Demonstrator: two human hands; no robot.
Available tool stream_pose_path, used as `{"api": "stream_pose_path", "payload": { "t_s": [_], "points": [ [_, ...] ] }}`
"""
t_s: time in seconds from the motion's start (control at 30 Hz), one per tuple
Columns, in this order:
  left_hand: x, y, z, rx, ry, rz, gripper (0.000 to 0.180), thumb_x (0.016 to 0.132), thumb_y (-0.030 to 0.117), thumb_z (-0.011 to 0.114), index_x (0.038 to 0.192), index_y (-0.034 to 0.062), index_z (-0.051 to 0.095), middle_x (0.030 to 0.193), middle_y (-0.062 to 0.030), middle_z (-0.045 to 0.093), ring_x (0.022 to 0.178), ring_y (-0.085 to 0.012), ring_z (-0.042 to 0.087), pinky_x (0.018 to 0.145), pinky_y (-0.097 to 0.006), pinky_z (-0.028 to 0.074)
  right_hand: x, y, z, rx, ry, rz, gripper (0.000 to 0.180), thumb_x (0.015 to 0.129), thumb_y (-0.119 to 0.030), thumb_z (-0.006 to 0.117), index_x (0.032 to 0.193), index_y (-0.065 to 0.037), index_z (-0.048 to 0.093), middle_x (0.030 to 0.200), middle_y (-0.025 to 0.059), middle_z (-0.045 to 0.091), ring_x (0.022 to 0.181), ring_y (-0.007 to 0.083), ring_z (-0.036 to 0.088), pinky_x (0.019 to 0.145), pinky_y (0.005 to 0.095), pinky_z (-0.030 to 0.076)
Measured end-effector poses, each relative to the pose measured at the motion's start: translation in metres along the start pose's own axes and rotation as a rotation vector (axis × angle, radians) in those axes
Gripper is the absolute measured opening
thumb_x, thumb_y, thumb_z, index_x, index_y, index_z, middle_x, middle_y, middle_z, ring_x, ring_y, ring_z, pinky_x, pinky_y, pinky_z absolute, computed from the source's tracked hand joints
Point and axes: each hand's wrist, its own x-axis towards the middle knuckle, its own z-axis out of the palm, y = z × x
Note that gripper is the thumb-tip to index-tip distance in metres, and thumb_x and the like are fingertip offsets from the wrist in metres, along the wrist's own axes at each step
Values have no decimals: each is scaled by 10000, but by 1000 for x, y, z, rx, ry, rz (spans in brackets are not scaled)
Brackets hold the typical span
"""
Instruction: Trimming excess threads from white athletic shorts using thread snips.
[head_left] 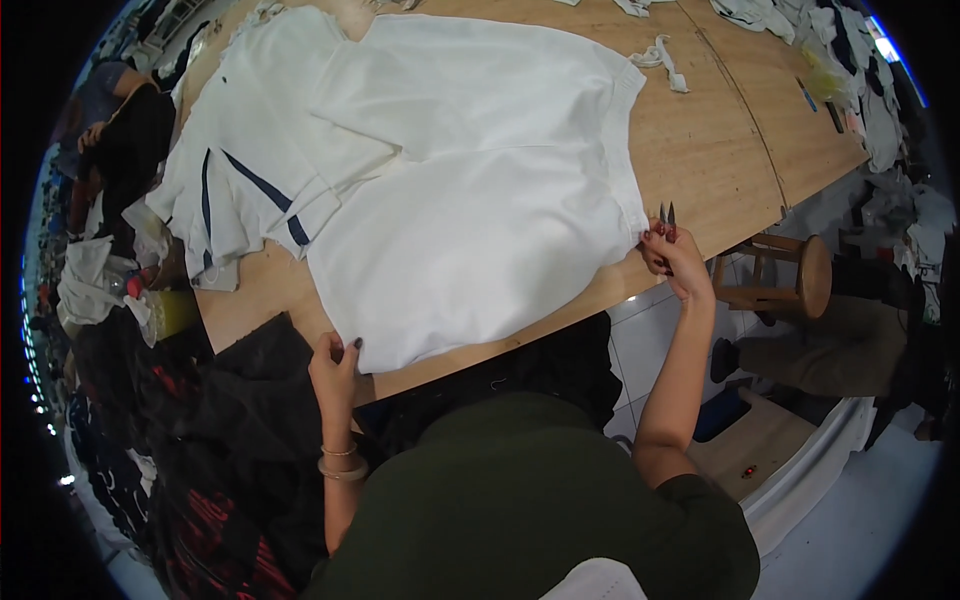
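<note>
A pair of white shorts (450,240) lies spread flat on the wooden table, its gathered waistband (622,150) toward the right. My left hand (333,365) pinches the near leg's hem corner by the table's front edge. At the near end of the waistband, my right hand (677,258) grips the fabric. Small thread snips (669,213) are also held in that hand, their two blades pointing away from me past the fingers. Beyond the shorts on the left, a heap of white garment pieces with navy stripes (265,190) touches the legs.
White fabric scraps (664,62) lie on the wooden table (715,150). A wooden stool (815,277) stands off its right side. Dark cloth (230,420) is piled at my left. Another person (120,120) sits at far left; someone's brown-trousered legs (830,350) show at right.
</note>
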Motion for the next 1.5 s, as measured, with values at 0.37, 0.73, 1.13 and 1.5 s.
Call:
{"api": "stream_pose_path", "payload": {
  "t_s": [0.37,0.73,1.13,1.5],
  "points": [
    [32,58,-161,-753,-86,392,275,902,144,552,1120,-6,478,896,-33,543,800,-118,554,729,-261,470,-89,-63,-58,-39,154,-751,419,777,-108,710,1144,12,547,1109,112,608,996,209,594,901,349,452],
    [146,19,12,-1282,-405,-170,371,999,265,433,1270,21,498,1258,-35,563,1135,-137,522,1014,-283,373,55,-47,30,-131,181,-184,206,890,-242,613,992,-64,628,782,-14,585,526,41,386,454,201,278],
    [110,10,10,-786,-458,-84,350,931,58,525,1261,-58,501,1161,-81,609,1056,-136,554,955,-261,405,16,-41,30,-49,96,-96,205,885,-192,624,983,-14,647,675,-26,550,469,21,327,408,194,217],
    [129,-7,-7,-1111,-92,-90,169,941,82,538,1090,26,595,1022,-42,654,914,-79,610,797,-187,469,-19,-52,50,96,149,-441,162,808,-76,710,929,0,634,702,-29,563,509,25,369,459,189,248]
  ]
}}
